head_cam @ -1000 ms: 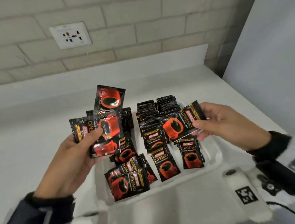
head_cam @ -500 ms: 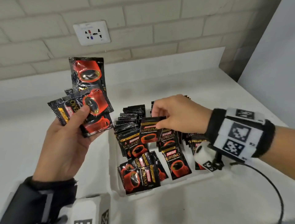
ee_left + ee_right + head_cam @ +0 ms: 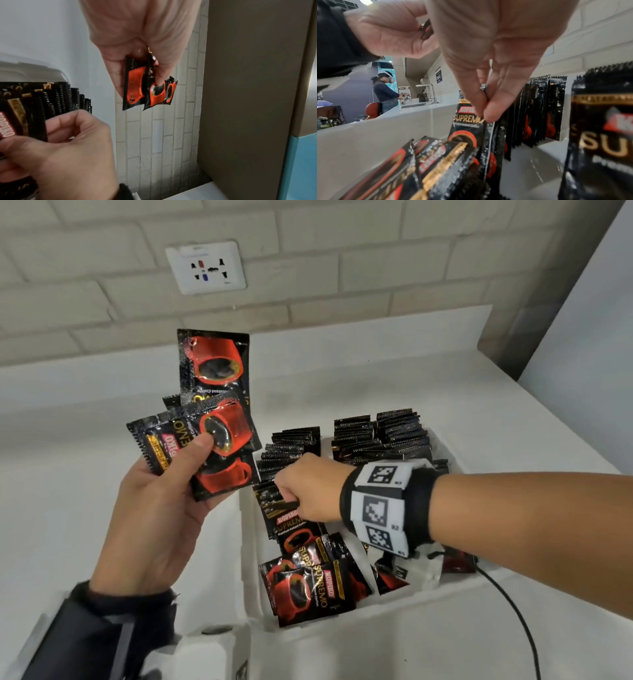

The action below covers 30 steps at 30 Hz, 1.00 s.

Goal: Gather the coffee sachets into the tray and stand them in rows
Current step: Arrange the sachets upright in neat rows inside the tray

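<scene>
My left hand (image 3: 161,508) is raised left of the white tray (image 3: 250,556) and grips a fan of several black-and-red coffee sachets (image 3: 219,436), thumb pressed on the front one; the left wrist view shows the same sachets (image 3: 149,83) pinched. My right hand (image 3: 308,491) reaches into the tray's left row and pinches the top edge of one upright sachet (image 3: 471,129) between thumb and fingertips (image 3: 489,112). Standing rows of sachets (image 3: 380,436) fill the back of the tray. Loose sachets (image 3: 308,587) lie flat at its front.
The tray sits on a white counter (image 3: 445,392) against a brick wall with a socket (image 3: 205,266). A black cable (image 3: 513,611) trails off my right wrist band. A second person (image 3: 385,89) stands far off at a sink.
My right hand carried its sachet from the right across into the tray's left row and lowered it. My left hand lifted its fan of sachets off to the tray's left.
</scene>
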Each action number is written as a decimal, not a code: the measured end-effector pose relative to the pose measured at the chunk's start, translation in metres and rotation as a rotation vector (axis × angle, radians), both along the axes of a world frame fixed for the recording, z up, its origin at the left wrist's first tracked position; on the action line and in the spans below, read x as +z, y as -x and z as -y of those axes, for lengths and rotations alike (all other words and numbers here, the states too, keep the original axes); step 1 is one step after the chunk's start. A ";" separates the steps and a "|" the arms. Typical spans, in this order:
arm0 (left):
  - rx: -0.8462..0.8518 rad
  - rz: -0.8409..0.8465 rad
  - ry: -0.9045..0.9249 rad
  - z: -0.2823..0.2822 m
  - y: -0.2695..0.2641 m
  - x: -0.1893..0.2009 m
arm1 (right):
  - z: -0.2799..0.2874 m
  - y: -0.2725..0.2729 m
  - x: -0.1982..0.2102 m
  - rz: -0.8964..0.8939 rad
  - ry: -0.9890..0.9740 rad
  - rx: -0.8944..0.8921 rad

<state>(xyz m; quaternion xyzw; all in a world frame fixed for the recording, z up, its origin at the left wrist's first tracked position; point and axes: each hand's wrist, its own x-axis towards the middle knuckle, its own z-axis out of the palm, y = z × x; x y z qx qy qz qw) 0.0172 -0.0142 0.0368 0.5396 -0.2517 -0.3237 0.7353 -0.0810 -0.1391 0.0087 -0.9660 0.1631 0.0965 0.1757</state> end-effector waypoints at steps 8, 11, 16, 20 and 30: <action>-0.054 -0.059 -0.056 0.009 0.007 -0.009 | 0.020 0.020 0.030 0.174 -0.080 -0.127; -0.077 -0.085 -0.071 0.015 0.016 -0.009 | 0.037 0.039 0.056 0.384 -0.218 -0.338; -0.196 -0.050 -0.116 0.029 0.041 -0.009 | 0.043 0.063 0.067 0.579 -0.847 -0.561; -0.227 0.007 -0.158 0.036 0.058 -0.008 | 0.045 0.073 0.059 0.790 -0.853 -0.663; -0.217 0.049 -0.248 0.044 0.051 -0.007 | 0.052 0.121 0.061 0.947 -1.137 -0.755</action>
